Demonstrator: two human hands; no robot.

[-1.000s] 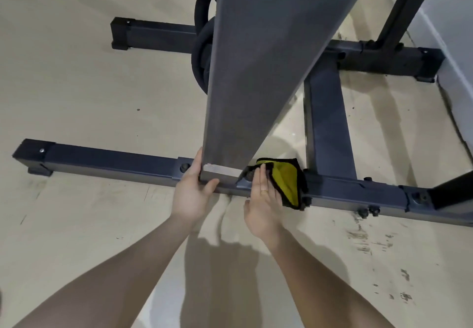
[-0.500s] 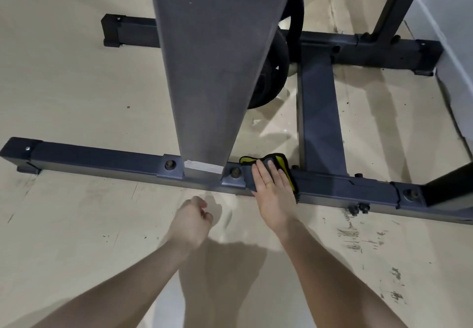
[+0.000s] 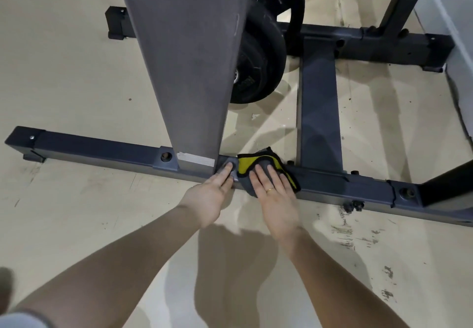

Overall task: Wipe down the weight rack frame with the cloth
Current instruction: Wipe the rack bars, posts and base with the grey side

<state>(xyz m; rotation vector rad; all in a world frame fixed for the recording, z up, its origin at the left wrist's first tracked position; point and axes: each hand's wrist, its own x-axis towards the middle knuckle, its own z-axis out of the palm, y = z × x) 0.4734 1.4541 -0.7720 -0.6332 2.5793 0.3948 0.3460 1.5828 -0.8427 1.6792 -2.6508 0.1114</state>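
Note:
The weight rack frame's near base bar (image 3: pixel 102 150) runs across the floor, with a grey upright post (image 3: pixel 189 71) rising from it. A grey and yellow cloth (image 3: pixel 258 165) lies on the bar just right of the post's foot. My right hand (image 3: pixel 275 194) presses flat on the cloth with straight fingers. Beside it, my left hand (image 3: pixel 207 198) rests its straight fingertips on the bar at the foot of the post, touching the cloth's left edge.
A cross bar (image 3: pixel 318 112) joins the near bar to the far base bar (image 3: pixel 384 43). Black weight plates (image 3: pixel 258 71) hang behind the post. A white wall (image 3: pixel 450 20) stands at the right. Another upright (image 3: pixel 445 187) rises at the right edge. The beige floor (image 3: pixel 76 84) is scuffed near the right.
My left hand let go of the post's foot, drew back curled, and now rests its fingertips on the bar beside the cloth. My right hand has stayed on the cloth.

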